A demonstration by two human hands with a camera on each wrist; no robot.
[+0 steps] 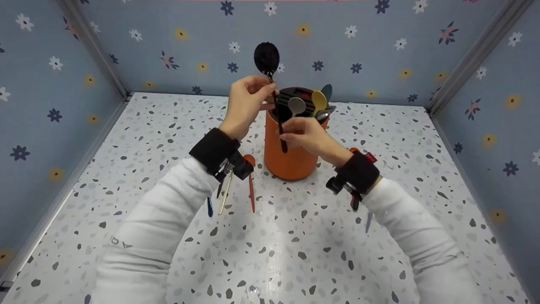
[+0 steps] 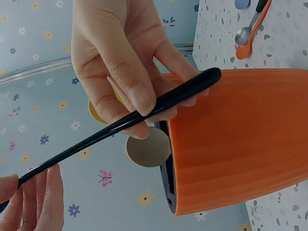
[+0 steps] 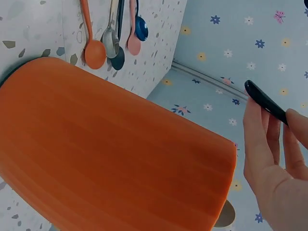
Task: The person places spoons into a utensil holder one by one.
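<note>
A glossy black spoon (image 1: 266, 58) is held up in front of the back wall, bowl at the top. My left hand (image 1: 249, 103) pinches its handle just below the bowl. Lower down, my right hand (image 1: 310, 133) pinches the handle close to its end, with the tip sticking out past the fingers. Both hands are at the near side of an orange ribbed utensil holder (image 1: 291, 162), overlapping its rim in the head view. Out of its dark slotted top stand a grey spoon (image 1: 296, 106), a yellow spoon (image 1: 319, 103) and a dark green utensil (image 1: 327, 92).
Several spoons lie left of the holder, including an orange spoon (image 3: 95, 54), a silver spoon (image 3: 110, 44), a pink spoon (image 3: 134, 44) and a blue spoon (image 3: 141, 29). More utensils lie to the right, partly under my right forearm. Flower-patterned walls (image 1: 270, 25) enclose the speckled table (image 1: 270, 253).
</note>
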